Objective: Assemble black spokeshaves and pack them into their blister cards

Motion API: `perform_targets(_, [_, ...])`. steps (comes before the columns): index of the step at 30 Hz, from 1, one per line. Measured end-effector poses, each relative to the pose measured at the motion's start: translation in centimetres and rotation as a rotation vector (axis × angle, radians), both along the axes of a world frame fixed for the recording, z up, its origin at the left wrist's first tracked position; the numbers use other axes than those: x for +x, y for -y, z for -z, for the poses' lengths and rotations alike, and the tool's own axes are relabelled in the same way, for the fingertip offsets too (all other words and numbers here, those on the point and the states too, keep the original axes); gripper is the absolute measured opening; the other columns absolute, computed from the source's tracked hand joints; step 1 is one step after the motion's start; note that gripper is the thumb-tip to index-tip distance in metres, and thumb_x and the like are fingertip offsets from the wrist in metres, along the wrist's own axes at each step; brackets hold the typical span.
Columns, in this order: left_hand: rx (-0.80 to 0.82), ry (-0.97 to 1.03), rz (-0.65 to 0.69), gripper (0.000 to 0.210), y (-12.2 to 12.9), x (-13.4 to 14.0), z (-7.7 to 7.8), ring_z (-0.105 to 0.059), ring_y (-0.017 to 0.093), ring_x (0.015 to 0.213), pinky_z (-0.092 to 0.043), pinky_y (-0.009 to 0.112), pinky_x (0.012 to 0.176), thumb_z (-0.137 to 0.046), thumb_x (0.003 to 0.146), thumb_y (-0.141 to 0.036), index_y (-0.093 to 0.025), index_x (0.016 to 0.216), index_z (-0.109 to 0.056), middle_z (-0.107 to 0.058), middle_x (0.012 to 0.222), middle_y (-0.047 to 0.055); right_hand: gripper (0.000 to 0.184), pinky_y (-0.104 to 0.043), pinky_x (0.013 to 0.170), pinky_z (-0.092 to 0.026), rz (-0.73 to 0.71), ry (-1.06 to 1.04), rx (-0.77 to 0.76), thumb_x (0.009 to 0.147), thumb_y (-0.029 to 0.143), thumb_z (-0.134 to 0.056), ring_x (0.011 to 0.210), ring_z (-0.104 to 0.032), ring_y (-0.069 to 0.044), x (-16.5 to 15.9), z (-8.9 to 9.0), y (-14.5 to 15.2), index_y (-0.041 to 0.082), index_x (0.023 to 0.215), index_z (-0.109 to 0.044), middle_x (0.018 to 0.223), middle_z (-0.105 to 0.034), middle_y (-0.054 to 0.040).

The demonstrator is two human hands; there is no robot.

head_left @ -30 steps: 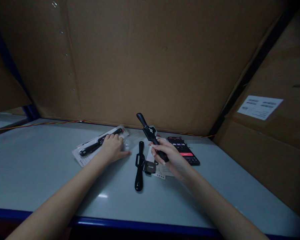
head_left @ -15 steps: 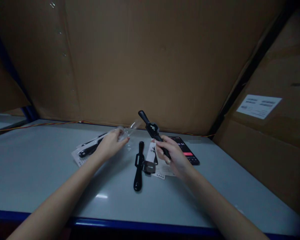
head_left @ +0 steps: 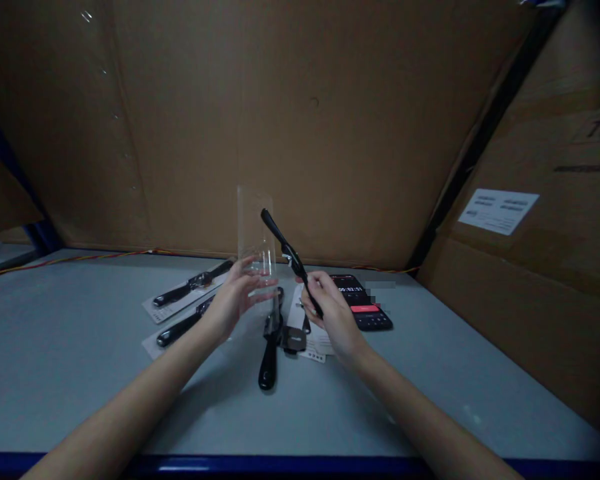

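In my right hand is a black spokeshave, gripped by its lower handle and tilted, its upper handle pointing up and left. My left hand has its fingers around a clear plastic blister cover that stands upright; the exact contact is hard to see through the plastic. Between the hands a second black spokeshave lies on the table, partly behind the plastic. Beside it are a small dark blade-like piece and white printed cards, partly under my right hand.
Left of my left hand lie two carded spokeshaves, a far one and a nearer one. A phone showing a timer rests at the right. Cardboard walls the back, and a large carton the right side.
The plastic cover has swung upright, and my left hand's fingers have spread along it. My right hand has turned the spokeshave edge-on. More of the two carded spokeshaves shows at left.
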State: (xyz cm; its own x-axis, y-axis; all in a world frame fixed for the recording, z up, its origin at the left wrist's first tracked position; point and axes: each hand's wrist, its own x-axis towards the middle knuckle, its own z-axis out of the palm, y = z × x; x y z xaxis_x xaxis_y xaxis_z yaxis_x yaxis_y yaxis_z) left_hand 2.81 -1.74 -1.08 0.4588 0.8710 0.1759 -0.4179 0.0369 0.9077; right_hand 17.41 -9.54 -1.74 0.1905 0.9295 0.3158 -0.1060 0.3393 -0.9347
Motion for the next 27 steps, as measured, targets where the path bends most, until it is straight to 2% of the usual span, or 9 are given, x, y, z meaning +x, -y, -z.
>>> perform_targets(5, [-0.100,0.055,0.235,0.029,1.8,1.1,0.2,-0.059,0.022,0.095,-0.044,0.042,0.086,-0.050,0.074,-0.016,-0.017,0.103,-0.046,-0.059,0.107,0.009,0.022,-0.020,0.042,-0.023,-0.006,0.013,0.005,0.078,0.039,-0.052,0.046,-0.032,-0.007,-1.1,0.2,0.3,0.023,0.090,-0.042,0.065,-0.042,0.0056])
perform_targets(9, [-0.094,0.143,0.305,0.021,2.2,1.2,0.1,-0.055,0.021,0.102,-0.043,0.039,0.088,-0.045,0.071,-0.012,-0.016,0.091,-0.051,-0.058,0.111,0.009,0.025,-0.021,0.044,-0.028,0.055,0.034,0.028,0.078,0.037,-0.053,0.049,-0.038,-0.008,-2.2,0.8,0.6,0.025,0.095,-0.038,0.067,-0.045,0.0049])
perform_targets(13, [-0.105,0.204,0.238,0.031,2.3,1.3,0.1,-0.054,0.019,0.104,-0.042,0.038,0.089,-0.044,0.068,-0.008,-0.018,0.098,-0.048,-0.056,0.115,0.006,0.023,-0.021,0.047,-0.033,0.145,0.017,0.073,0.081,0.034,-0.051,0.051,-0.041,-0.008,-2.5,1.0,0.7,0.027,0.095,-0.035,0.077,-0.051,0.0031])
perform_targets(17, [-0.097,0.099,0.163,0.034,2.4,1.6,0.5,-0.054,0.019,0.103,-0.043,0.036,0.085,-0.051,0.075,-0.017,-0.021,0.107,-0.042,-0.054,0.115,0.007,0.022,-0.022,0.053,-0.038,0.175,0.031,0.070,0.082,0.033,-0.049,0.058,-0.047,-0.009,-1.9,0.9,0.4,0.027,0.097,-0.034,0.081,-0.053,0.0023])
perform_targets(21, [-0.066,-0.042,0.076,0.035,2.4,1.6,1.0,-0.055,0.018,0.097,-0.046,0.030,0.076,-0.060,0.075,-0.030,-0.018,0.104,-0.046,-0.056,0.108,0.008,0.024,-0.024,0.058,-0.039,0.145,0.192,0.061,0.080,0.032,-0.051,0.065,-0.051,-0.012,-1.6,1.5,0.0,0.026,0.099,-0.036,0.070,-0.052,0.0037])
perform_targets(24, [-0.117,-0.079,0.017,0.042,2.4,1.5,1.2,-0.059,0.014,0.084,-0.046,0.026,0.071,-0.068,0.068,-0.026,-0.017,0.104,-0.048,-0.060,0.098,0.006,0.022,-0.023,0.051,-0.034,0.115,0.283,0.043,0.079,0.031,-0.052,0.057,-0.046,-0.012,-1.6,2.1,-0.1,0.025,0.096,-0.041,0.060,-0.046,0.0052])
perform_targets(27, [-0.142,-0.059,0.024,0.050,2.5,1.3,1.0,-0.061,0.014,0.083,-0.047,0.027,0.073,-0.070,0.065,-0.021,-0.017,0.109,-0.046,-0.061,0.099,0.007,0.021,-0.022,0.051,-0.032,0.090,0.322,0.059,0.078,0.027,-0.053,0.056,-0.044,-0.012,-1.4,2.1,-0.1,0.024,0.096,-0.042,0.059,-0.046,0.0056])
